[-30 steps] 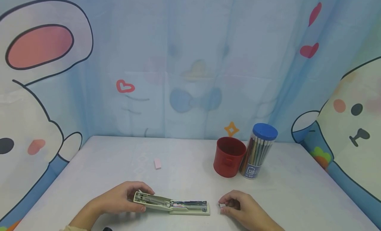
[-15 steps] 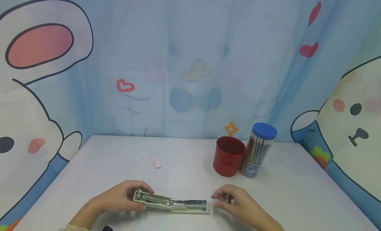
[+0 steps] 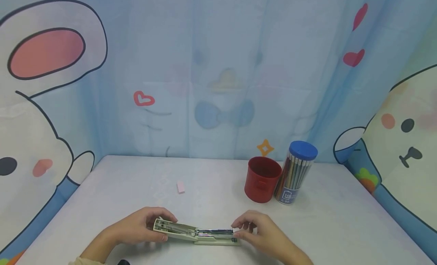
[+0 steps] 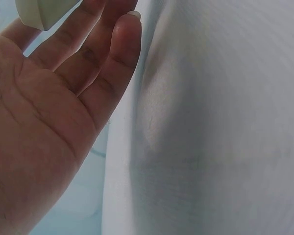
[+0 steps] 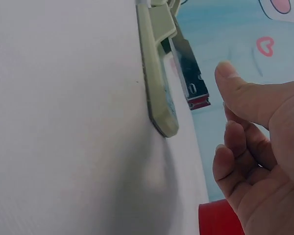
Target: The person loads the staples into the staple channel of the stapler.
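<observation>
A pale green stapler lies opened out flat on the table, its metal staple channel uncovered. My left hand grips the raised top arm at its left end, thumb in front and fingers behind. At the opposite end, my right hand has its thumb and index finger at the tip of the channel, pinching a small silvery strip of staples, mostly covered by the fingertips. In the right wrist view, the stapler's base and the dark channel stand apart, close to the thumb.
Behind the right hand stand a red mug and a clear tub of pencils with a blue lid. A small pink block lies farther back on the white table. At the front edge is a small black object.
My right hand has moved left with the small staple strip, from beside the stapler to the end of its channel. The left hand and the stapler have stayed in place.
</observation>
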Tool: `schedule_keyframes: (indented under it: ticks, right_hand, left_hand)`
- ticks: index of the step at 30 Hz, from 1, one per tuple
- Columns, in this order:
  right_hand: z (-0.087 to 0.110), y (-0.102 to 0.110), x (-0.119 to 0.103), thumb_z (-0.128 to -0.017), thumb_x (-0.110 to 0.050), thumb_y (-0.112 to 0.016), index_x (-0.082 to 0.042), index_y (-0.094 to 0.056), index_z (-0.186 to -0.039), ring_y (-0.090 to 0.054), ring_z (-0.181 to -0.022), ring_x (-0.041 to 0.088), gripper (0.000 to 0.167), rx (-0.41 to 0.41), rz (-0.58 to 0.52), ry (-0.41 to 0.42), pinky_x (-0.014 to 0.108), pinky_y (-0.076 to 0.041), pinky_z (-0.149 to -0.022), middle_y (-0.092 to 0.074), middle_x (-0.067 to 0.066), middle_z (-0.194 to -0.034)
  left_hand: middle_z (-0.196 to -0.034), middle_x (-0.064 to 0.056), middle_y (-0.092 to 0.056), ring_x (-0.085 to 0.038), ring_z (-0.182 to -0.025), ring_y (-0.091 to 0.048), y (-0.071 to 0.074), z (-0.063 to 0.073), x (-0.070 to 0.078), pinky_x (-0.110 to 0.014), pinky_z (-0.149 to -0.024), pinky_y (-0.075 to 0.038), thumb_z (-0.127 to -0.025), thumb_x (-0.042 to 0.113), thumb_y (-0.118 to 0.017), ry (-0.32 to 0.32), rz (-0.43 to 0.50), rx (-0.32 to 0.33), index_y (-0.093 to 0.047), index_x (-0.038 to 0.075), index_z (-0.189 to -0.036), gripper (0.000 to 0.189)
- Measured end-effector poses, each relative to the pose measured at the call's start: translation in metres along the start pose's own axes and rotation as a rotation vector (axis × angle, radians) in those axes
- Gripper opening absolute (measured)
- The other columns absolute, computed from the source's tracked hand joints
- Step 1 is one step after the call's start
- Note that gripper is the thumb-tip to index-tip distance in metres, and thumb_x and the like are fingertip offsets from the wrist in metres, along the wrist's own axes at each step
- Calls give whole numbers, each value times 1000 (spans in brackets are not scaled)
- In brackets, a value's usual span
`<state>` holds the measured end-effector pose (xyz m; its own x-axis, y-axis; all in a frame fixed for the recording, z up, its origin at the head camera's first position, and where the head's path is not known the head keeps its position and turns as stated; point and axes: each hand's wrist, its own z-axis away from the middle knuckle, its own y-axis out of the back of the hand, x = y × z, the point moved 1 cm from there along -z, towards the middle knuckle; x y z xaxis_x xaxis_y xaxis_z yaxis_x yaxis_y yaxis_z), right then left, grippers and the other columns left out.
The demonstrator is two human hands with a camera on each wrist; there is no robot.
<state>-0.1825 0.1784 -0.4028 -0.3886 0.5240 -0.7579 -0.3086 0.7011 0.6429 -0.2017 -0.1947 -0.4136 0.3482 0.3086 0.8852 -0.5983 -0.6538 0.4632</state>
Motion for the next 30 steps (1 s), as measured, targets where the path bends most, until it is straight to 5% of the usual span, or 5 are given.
schedule_keyframes:
  ticks: [30]
  right_hand:
    - [-3,-13,4,-83,-25,-84,-22,-77,-96,-57,-83,11,15,19,30,-86,25,-51,-72,-63,-12,-88]
  left_hand:
    - [-113,-2,-67,-8,-70,-56,0,0,-1,-27,-56,-49,-89,18,-76,-3,-8,5,-68,14,-124,36]
